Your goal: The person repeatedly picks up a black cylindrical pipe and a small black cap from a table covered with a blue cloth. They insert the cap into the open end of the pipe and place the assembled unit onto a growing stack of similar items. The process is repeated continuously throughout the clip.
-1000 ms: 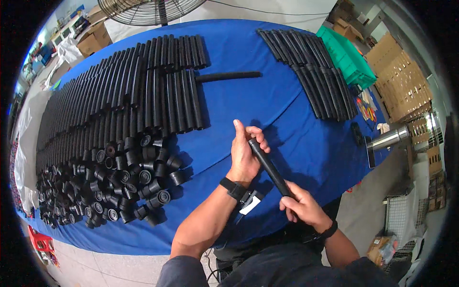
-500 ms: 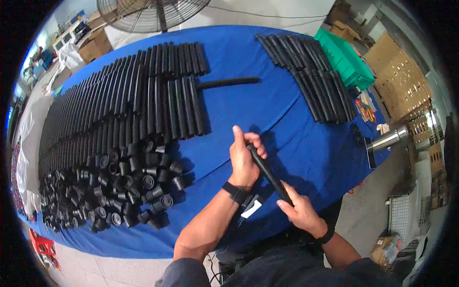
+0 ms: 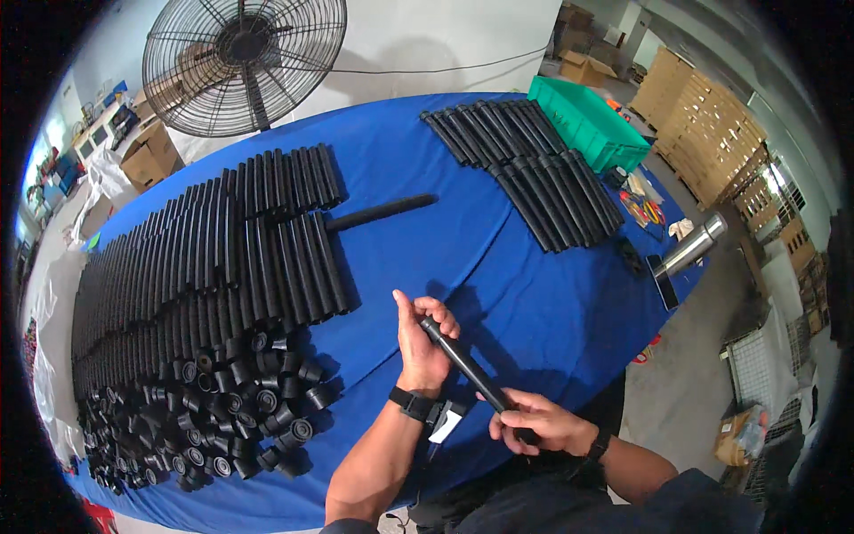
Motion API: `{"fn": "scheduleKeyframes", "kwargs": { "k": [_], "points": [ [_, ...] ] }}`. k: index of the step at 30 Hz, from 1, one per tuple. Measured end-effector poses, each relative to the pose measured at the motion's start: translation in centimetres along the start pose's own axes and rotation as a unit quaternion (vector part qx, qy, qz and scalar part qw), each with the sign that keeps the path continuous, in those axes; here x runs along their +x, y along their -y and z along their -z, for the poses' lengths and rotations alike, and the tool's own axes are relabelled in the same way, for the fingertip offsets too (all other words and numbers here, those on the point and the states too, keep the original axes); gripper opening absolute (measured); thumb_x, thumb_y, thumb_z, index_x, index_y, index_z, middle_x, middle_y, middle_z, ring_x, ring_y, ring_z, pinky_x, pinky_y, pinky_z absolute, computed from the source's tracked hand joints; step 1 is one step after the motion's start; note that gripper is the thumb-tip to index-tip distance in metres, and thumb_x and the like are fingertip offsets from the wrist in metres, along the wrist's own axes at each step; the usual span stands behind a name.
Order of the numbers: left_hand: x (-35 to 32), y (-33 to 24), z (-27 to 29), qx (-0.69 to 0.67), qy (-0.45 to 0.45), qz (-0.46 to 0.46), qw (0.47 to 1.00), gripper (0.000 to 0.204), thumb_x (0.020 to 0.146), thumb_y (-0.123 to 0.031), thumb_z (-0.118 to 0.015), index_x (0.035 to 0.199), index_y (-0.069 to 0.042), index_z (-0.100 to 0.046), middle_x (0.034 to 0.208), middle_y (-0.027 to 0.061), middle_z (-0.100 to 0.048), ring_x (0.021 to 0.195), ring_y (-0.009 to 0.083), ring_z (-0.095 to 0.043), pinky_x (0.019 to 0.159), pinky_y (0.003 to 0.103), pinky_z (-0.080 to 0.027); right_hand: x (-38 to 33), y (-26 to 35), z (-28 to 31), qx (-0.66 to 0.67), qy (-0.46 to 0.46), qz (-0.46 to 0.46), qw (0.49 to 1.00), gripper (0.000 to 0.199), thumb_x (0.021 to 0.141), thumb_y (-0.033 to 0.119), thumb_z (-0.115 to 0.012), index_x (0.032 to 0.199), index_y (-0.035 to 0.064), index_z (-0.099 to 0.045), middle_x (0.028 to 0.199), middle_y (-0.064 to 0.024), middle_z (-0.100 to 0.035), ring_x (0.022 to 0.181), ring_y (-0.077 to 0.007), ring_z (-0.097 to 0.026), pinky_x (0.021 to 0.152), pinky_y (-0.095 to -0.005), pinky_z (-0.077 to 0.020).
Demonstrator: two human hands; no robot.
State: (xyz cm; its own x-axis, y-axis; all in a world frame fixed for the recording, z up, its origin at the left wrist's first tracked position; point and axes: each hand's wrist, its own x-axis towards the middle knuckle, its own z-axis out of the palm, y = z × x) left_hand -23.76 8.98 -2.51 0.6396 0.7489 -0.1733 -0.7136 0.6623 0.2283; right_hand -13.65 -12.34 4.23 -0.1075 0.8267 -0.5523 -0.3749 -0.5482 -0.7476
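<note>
left hand [image 3: 421,343] pinching top of black tube [image 3: 469,368], right hand [image 3: 541,421] gripping its lower end; tube barely moved since 1 s ago, fitting ongoing.

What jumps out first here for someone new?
The black tube held over the near edge of the blue table: the left hand grips its far end, the right hand its near end. To the left lie rows of tubes and a heap of caps. A fan stands behind the table, a green bin at far right.
</note>
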Motion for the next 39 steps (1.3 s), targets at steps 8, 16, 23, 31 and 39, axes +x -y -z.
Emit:
{"fn": "scheduleKeyframes", "kwargs": {
  "k": [8,16,23,31,39],
  "points": [
    [0.2,-0.5,-0.1,0.076,-0.063,-0.037,0.994,0.042,0.102,-0.049,-0.056,0.092,-0.008,-0.060,0.072,0.0015,-0.053,0.062,0.0147,-0.052,0.055,0.030,-0.045,-0.3,0.0,0.2,-0.182,-0.073,0.042,0.980,0.053,0.103,0.021,-0.059,0.149,0.0062,-0.039,0.086,-0.0025,-0.059,0.055,-0.0082,-0.056,0.045,-0.0224,-0.0439],
    [0.3,0.1,0.1,0.061,-0.067,-0.048,0.995,0.042,0.101,-0.047,-0.059,0.089,-0.007,-0.059,0.067,0.0003,-0.048,0.057,0.0132,-0.047,0.050,0.028,-0.041,-0.2,0.3,-0.2,-0.208,-0.053,0.010,0.977,0.051,0.104,0.022,-0.056,0.150,0.0060,-0.039,0.080,0.0010,-0.052,0.053,-0.0054,-0.050,0.043,-0.0223,-0.0407],
    [0.2,-0.3,-0.8,0.076,-0.092,-0.038,0.992,0.041,0.102,-0.050,-0.057,0.084,-0.013,-0.057,0.065,-0.0027,-0.044,0.054,0.0115,-0.044,0.049,0.027,-0.038,0.0,0.0,0.4,-0.176,-0.040,0.008,0.984,0.050,0.106,0.030,-0.053,0.149,0.0081,-0.040,0.076,0.0012,-0.054,0.052,-0.0055,-0.051,0.042,-0.0229,-0.0412],
    [0.3,-0.7,-1.1,0.025,-0.088,-0.041,0.995,0.046,0.100,-0.057,-0.054,0.086,-0.014,-0.059,0.065,-0.0021,-0.046,0.056,0.0125,-0.044,0.051,0.029,-0.040,-0.8,1.0,1.1,-0.011,0.005,-0.009,1.000,0.032,0.107,0.028,-0.052,0.128,0.0041,-0.056,0.081,-0.0014,-0.059,0.053,-0.0064,-0.052,0.041,-0.0216,-0.0371],
    [0.6,-1.5,0.0,0.002,-0.020,-0.024,1.000,0.043,0.102,-0.052,-0.056,0.090,-0.010,-0.060,0.068,-0.0006,-0.047,0.060,0.0127,-0.047,0.054,0.028,-0.041,-0.2,1.0,0.9,0.113,0.054,-0.031,0.992,0.031,0.107,0.031,-0.050,0.126,0.0071,-0.054,0.087,-0.0065,-0.066,0.048,-0.0091,-0.053,0.041,-0.0245,-0.0415]
  ]
}}
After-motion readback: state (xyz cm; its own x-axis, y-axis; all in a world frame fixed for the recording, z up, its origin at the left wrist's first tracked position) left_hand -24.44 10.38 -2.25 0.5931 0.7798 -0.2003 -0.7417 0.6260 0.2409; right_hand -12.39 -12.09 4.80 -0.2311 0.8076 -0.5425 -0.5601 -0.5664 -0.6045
